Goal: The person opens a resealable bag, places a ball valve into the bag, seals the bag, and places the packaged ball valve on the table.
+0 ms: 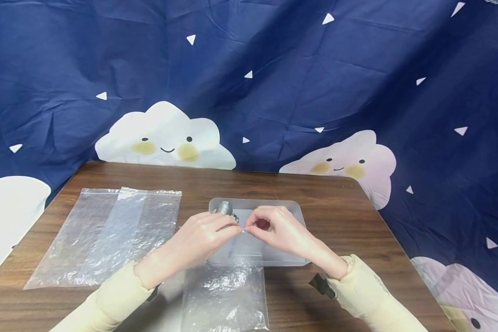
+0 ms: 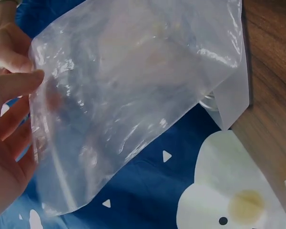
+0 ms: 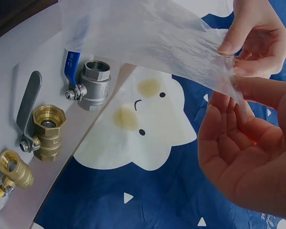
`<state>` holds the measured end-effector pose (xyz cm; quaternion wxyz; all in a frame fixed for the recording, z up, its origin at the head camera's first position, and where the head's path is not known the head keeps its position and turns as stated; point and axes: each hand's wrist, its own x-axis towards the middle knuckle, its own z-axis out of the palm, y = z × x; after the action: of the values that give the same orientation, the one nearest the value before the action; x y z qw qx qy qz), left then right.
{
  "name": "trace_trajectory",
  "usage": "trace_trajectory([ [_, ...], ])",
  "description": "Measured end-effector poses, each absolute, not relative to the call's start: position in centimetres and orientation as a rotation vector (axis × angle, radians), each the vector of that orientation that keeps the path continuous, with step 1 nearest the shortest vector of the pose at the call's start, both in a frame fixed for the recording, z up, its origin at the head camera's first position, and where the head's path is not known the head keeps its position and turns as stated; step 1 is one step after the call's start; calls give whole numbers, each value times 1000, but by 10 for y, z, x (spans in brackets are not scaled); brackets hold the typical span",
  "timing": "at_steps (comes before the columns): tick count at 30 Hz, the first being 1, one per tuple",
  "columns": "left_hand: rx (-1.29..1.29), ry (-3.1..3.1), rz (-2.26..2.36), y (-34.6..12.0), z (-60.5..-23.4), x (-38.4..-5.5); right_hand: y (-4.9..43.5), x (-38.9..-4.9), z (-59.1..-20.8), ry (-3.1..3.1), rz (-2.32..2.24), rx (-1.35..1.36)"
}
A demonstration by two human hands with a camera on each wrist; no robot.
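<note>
A clear plastic zip bag (image 1: 228, 295) hangs from both hands in front of a translucent tray (image 1: 295, 213). With thumb and fingers, my left hand (image 1: 205, 235) pinches the bag's upper edge. My right hand (image 1: 284, 230) pinches the same edge close beside it; the fingertips nearly meet. Inside the tray, the right wrist view shows a steel ball valve (image 3: 95, 88) with a blue lever, a brass valve (image 3: 48, 131) with a grey lever and a smaller brass valve (image 3: 16, 171) with a yellow handle. In the head view the hands hide much of the tray.
Clear flat zip bags (image 1: 120, 235) overlap on the left of the brown wooden table (image 1: 336, 203). A pale flat area (image 1: 166, 299) shows near the front, beside the held bag. Behind the table hangs a blue cloth (image 1: 265, 92) with clouds.
</note>
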<state>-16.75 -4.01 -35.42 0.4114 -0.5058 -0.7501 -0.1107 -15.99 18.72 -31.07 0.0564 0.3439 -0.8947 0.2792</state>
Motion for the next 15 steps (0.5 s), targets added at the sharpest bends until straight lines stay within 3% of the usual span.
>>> trace_trajectory([
  [15,-1288,-1884,-442,-40,-358,-169,184,-158,-315,-2710,835,1054],
])
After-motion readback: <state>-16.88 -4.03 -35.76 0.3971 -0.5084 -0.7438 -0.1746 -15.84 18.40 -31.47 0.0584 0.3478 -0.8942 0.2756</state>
